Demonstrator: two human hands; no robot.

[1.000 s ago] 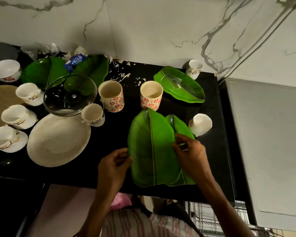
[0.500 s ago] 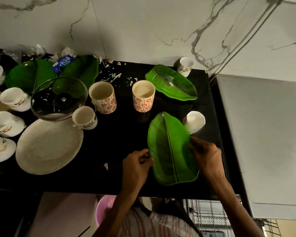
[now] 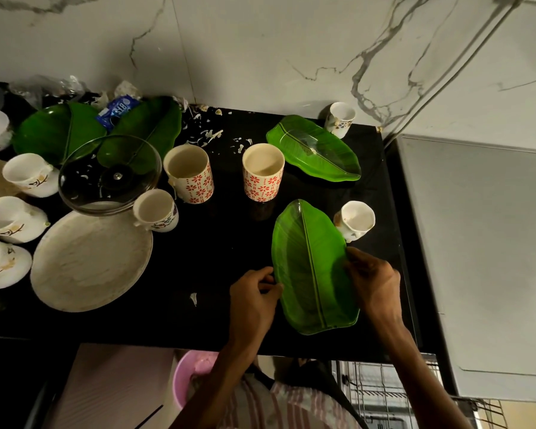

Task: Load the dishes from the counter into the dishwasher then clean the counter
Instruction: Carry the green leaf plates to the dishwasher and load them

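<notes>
A green leaf-shaped plate (image 3: pixel 310 267) lies flat near the front of the black counter (image 3: pixel 217 249). My left hand (image 3: pixel 254 295) pinches its left rim and my right hand (image 3: pixel 373 283) grips its right rim. Just behind the plate's right side stands a small white cup (image 3: pixel 355 219). A second leaf plate (image 3: pixel 314 148) rests further back. Two red-flowered mugs (image 3: pixel 189 173) (image 3: pixel 263 171) stand mid-counter. The dishwasher rack (image 3: pixel 381 394) shows below the counter's front edge at the right.
To the left are a round beige plate (image 3: pixel 90 261), a glass lid (image 3: pixel 109 174), a small cup (image 3: pixel 156 210), white cups on saucers (image 3: pixel 11 219), and more leaf plates (image 3: pixel 56 131). White scraps (image 3: pixel 209 134) litter the back. A pink bucket (image 3: pixel 192 376) sits below.
One second ago the top leaf plate was tilted over another plate. It now lies flat on that stack between my hands, and the view has shifted right.
</notes>
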